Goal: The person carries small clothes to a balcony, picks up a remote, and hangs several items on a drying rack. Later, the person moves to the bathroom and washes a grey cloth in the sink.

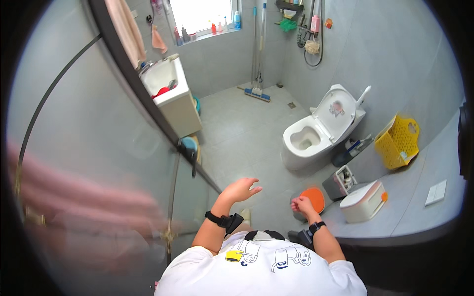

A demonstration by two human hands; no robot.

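Observation:
My left hand (240, 189) is held out over the tiled floor, fingers apart and holding nothing, beside the edge of the frosted glass door (111, 137). My right hand (303, 205) has its fingers curled and appears in front of an orange-topped bin (314, 198); I cannot tell whether it touches the bin or holds something small. Ahead and to the right stands a white toilet (303, 138) with its lid (337, 111) raised and the seat down. Each wrist wears a black strap with a small device.
A washbasin cabinet (179, 114) with red items in its basin stands at the left. A mop (258, 94) leans in the far corner. Along the right wall are a toilet brush holder (344, 157), a grey bin (335, 185), a white box (361, 205) and a yellow basket (396, 146).

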